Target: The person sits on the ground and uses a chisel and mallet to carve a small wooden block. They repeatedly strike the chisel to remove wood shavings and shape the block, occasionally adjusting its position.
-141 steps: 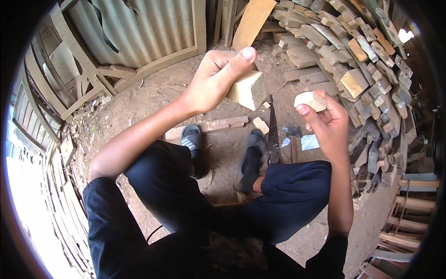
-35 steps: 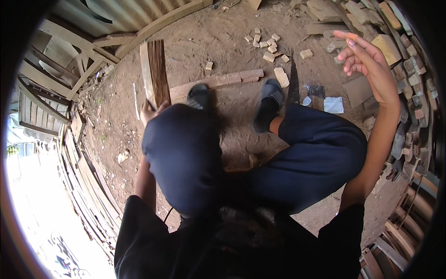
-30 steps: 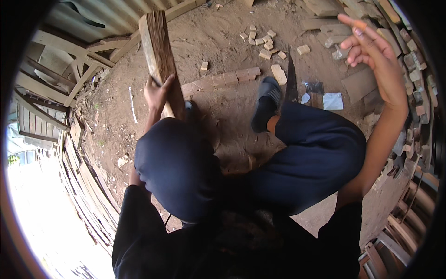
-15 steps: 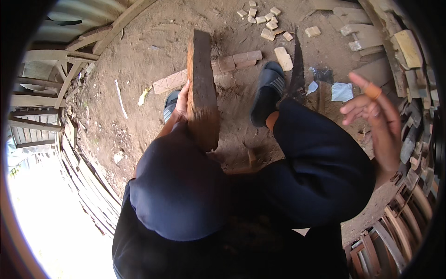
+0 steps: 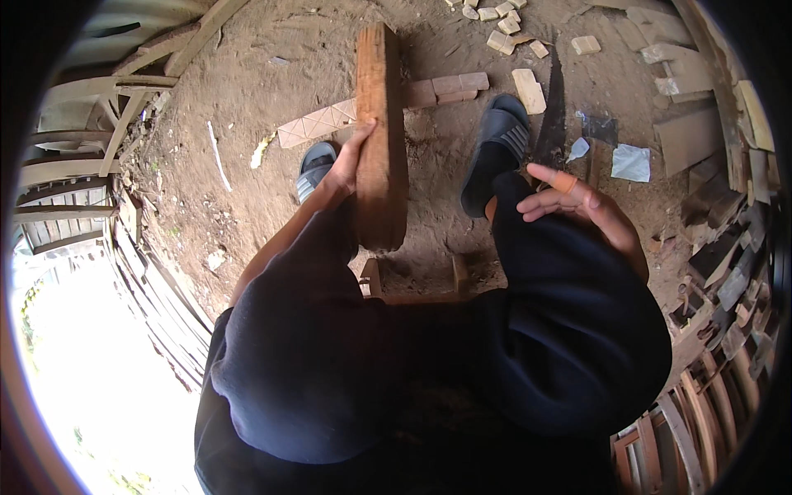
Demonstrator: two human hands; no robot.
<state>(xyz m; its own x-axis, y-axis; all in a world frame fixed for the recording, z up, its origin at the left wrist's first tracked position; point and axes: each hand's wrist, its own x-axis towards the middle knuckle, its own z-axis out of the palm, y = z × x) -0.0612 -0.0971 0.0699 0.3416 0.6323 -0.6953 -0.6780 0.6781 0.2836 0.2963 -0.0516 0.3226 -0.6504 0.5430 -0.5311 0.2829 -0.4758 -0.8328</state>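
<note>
A thick wooden beam (image 5: 381,148) is held above the dirt ground (image 5: 247,99) in the left hand (image 5: 351,165), its length hiding part of a row of reddish tiles (image 5: 450,87). The left fingers are closed against its side, though most are hidden behind it. The right hand (image 5: 590,206) is off the beam — fingers loosely spread, nothing visible in them — near the right leg (image 5: 577,330). As far as the pictures show, the beam is picked up but in one piece, while small pale blocks (image 5: 502,41) already lie loose beyond the tiles.
</note>
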